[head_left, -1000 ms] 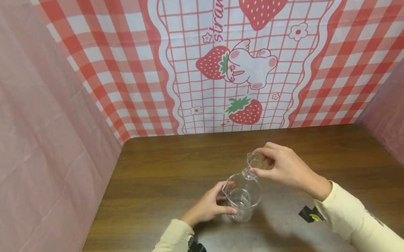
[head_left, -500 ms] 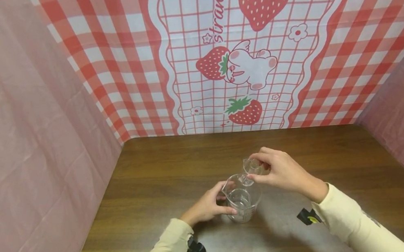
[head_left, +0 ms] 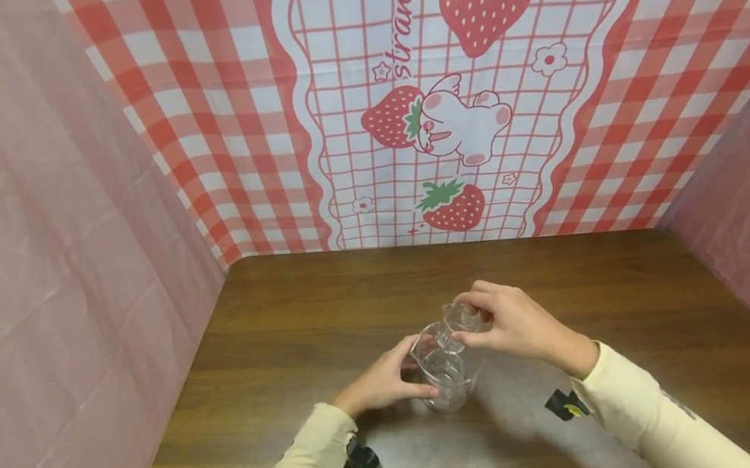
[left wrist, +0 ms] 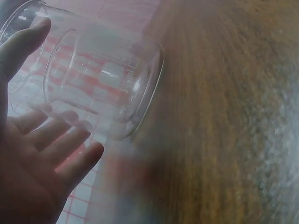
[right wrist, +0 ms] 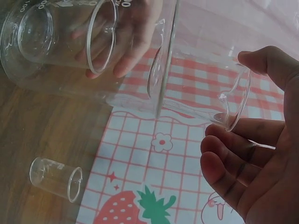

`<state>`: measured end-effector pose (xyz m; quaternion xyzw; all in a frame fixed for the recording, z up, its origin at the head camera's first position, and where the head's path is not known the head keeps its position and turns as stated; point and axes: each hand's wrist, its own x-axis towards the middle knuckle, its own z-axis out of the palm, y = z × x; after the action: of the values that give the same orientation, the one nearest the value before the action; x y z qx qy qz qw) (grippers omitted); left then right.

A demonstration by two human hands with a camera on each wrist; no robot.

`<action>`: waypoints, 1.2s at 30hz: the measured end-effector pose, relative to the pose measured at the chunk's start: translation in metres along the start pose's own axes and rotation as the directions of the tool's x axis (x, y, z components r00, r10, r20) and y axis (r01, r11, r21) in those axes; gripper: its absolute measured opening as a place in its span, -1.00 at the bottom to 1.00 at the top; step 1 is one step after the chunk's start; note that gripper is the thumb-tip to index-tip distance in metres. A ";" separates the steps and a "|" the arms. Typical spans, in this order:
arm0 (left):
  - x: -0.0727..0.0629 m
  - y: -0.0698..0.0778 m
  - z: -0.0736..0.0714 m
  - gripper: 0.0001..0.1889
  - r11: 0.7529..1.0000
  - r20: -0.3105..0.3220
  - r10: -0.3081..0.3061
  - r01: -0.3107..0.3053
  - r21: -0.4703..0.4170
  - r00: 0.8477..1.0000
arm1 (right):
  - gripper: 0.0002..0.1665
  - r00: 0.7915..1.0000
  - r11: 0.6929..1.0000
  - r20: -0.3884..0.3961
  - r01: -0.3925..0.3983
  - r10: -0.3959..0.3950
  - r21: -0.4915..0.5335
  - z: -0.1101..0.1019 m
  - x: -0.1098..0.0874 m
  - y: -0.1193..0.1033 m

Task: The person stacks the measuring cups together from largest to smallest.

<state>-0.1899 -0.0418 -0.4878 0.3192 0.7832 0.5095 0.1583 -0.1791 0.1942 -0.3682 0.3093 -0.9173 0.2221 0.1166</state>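
Around the upright large beaker (head_left: 471, 382), with a middle beaker (right wrist: 70, 51) inside, curls the left hand (head_left: 390, 379); the right hand (head_left: 511, 323) pinches a smaller beaker (right wrist: 201, 88), base at the mouth: apparently nesting, calling next for careful lowering

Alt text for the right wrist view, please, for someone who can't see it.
The right hand grips a small clear glass beaker by its rim, its base just inside the mouth of a large clear glass beaker held by the left hand. The large one holds a clear inner beaker; another small clear beaker stands on the brown wooden table.
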 end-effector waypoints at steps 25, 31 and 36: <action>0.001 0.009 0.005 0.03 0.992 -0.051 -0.048 0.054 0.112 0.998 | -0.53 0.998 0.999 0.025 0.050 -0.050 -0.006 0.016 -0.003 -0.002; 0.001 0.009 0.006 0.00 0.994 -0.061 -0.044 0.049 0.095 0.997 | -0.53 0.997 0.998 0.040 0.065 -0.065 -0.009 0.018 -0.003 -0.002; 0.002 0.008 0.005 -0.02 0.995 -0.062 -0.053 0.058 0.080 0.997 | -0.52 0.996 0.998 0.067 0.061 -0.059 -0.024 0.020 -0.002 -0.004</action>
<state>-0.1854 -0.0346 -0.4827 0.2881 0.8164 0.4818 0.1356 -0.1765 0.1833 -0.3855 0.3422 -0.9138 0.1960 0.0968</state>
